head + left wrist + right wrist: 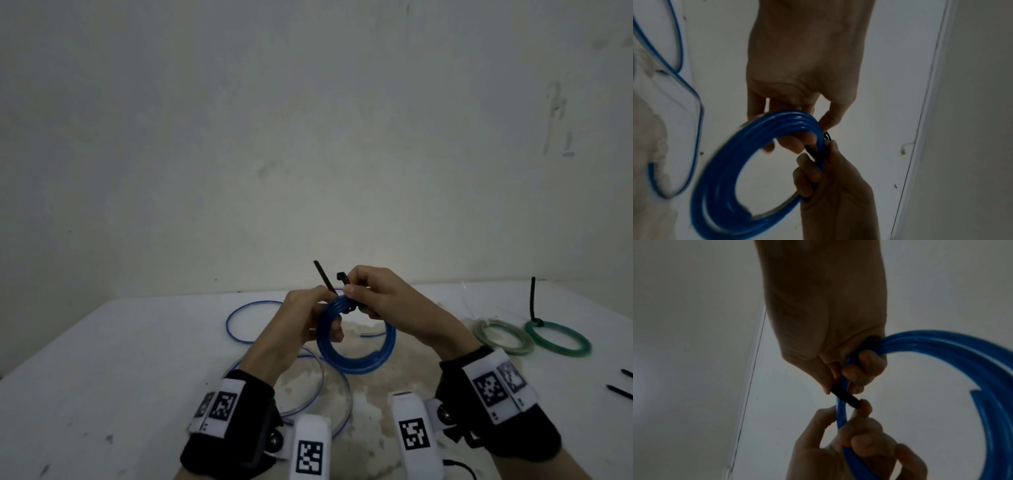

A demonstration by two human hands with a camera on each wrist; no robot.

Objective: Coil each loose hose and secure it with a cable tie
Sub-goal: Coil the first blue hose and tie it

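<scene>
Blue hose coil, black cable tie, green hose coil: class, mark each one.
blue hose coil (356, 359), head view, lower arc.
black cable tie (323, 275), head view, free tail.
green hose coil (561, 346), head view, near rim.

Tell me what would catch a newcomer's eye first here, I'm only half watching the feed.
The blue hose coil, held up over the middle of the table by the left hand and right hand, with a black cable tie looped round its top. Far right lies a green coil, already tied, beside a pale coil.
</scene>
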